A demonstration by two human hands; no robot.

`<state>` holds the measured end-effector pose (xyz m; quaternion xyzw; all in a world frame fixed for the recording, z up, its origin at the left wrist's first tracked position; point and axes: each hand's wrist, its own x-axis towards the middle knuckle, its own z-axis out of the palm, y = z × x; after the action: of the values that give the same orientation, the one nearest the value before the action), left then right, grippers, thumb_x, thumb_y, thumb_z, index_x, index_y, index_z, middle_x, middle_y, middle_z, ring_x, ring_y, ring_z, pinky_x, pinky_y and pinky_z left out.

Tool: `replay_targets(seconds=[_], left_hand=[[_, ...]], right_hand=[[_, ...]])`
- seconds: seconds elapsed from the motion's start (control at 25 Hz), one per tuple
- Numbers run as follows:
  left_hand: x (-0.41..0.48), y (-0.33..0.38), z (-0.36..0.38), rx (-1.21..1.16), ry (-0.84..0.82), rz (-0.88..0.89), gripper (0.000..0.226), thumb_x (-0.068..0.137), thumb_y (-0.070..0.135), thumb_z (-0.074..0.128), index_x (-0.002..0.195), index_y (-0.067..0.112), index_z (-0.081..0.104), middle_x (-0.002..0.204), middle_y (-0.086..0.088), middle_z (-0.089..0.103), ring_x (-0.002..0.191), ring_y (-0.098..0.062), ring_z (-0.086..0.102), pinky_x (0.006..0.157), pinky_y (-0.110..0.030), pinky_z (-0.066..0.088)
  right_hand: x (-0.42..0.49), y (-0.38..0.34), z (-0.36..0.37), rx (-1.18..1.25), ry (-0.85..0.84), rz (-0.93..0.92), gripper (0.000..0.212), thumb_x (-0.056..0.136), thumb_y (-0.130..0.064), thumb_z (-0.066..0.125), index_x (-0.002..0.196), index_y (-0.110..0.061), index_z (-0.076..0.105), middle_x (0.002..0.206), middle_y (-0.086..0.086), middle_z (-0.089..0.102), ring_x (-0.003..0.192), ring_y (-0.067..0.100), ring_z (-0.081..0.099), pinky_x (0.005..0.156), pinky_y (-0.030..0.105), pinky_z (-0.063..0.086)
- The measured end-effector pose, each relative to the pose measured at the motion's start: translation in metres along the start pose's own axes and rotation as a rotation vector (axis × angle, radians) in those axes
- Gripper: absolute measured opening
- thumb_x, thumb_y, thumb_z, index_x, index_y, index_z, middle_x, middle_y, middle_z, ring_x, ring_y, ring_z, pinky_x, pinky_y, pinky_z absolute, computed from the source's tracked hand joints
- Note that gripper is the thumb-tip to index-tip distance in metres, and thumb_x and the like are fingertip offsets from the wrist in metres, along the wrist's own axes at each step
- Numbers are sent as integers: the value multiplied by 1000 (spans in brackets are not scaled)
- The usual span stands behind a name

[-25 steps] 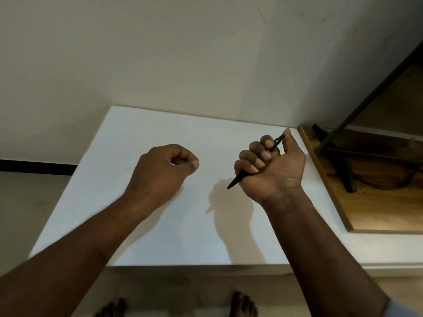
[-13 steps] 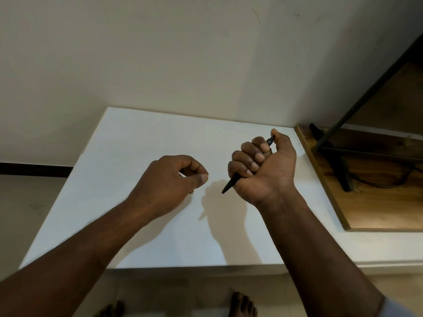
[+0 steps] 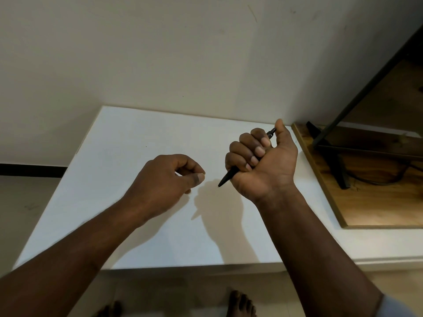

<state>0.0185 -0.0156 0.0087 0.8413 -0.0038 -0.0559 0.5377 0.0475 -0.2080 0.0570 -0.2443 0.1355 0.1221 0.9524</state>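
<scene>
My right hand (image 3: 263,163) is raised above the white table (image 3: 119,156), palm toward me, with all fingers curled round a black pen (image 3: 229,177). The pen's tip points down and left, and its clicker end shows beside my thumb. To its left my left hand (image 3: 167,179) hovers over the table with its fingers curled and the thumb against the forefinger; nothing shows between them. A short gap separates the two hands.
A wooden board (image 3: 366,202) lies on the table's right side with a black metal stand (image 3: 338,156) and a dark cable on it. A pale wall rises behind the table. Bare feet (image 3: 238,303) show on the floor below the front edge.
My left hand has moved right, toward the pen's tip, narrowing the gap. My right hand has shifted slightly left, still gripping the pen.
</scene>
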Motion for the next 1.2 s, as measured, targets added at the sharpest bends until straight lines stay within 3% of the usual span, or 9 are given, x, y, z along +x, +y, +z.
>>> replay_targets(seconds=[0.36, 0.76, 1.04, 1.2], left_hand=[[-6, 16, 1, -222, -183, -10, 20, 96, 44, 66, 93, 31, 82, 94, 6, 83, 78, -12, 76, 70, -30, 52], [-9, 17, 3, -263, -247, -5, 20, 97, 39, 63, 94, 33, 82, 96, 2, 83, 78, -14, 76, 69, -32, 52], [-11, 20, 3, -297, -248, -12, 30, 84, 53, 62, 93, 32, 82, 95, 1, 83, 78, -14, 77, 70, -33, 53], [-11, 18, 3, -294, -255, -24, 23, 95, 43, 63, 94, 30, 83, 95, 0, 83, 78, -14, 76, 70, -33, 53]], right_hand=[[1, -8, -1, 56, 9, -18, 53, 99, -51, 49, 58, -20, 38, 50, -8, 28, 38, 10, 21, 41, 23, 13], [2, -6, 3, -22, 51, -82, 46, 96, -39, 47, 55, -20, 37, 50, -7, 26, 38, 10, 19, 38, 22, 14], [1, -1, 2, -42, -5, -69, 55, 101, -52, 47, 57, -21, 36, 48, -6, 25, 38, 10, 19, 41, 22, 13], [2, 0, 1, -51, -23, -61, 56, 100, -53, 47, 57, -21, 34, 48, -6, 23, 37, 10, 18, 42, 23, 11]])
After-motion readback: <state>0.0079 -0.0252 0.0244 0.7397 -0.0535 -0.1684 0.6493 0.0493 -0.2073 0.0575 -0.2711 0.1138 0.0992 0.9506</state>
